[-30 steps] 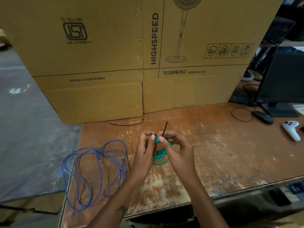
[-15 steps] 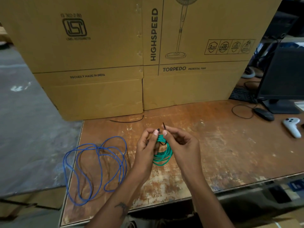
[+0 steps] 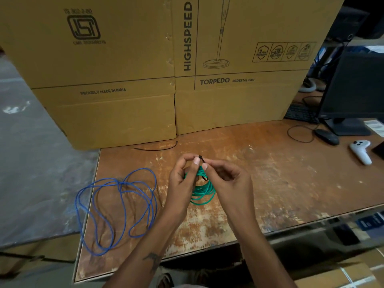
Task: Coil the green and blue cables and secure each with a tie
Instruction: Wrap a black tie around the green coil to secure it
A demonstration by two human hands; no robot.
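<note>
Both hands, left hand [image 3: 182,179] and right hand [image 3: 228,181], pinch a black tie [image 3: 202,163] round the green coil [image 3: 202,190] mid-table [image 3: 270,183]; blue cable [image 3: 116,206] overhangs its left edge, boxes [image 3: 145,80] behind.

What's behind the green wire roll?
Behind the green cable coil, bare wooden table shows through its loops, then a black tie and cardboard boxes. Both hands cover its top.

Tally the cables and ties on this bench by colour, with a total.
Green cable: 1, coiled, held in both hands
Blue cable: 1, loose on the table
Black ties: 2, one on the green coil, one spare by the boxes
Total: 4
</note>
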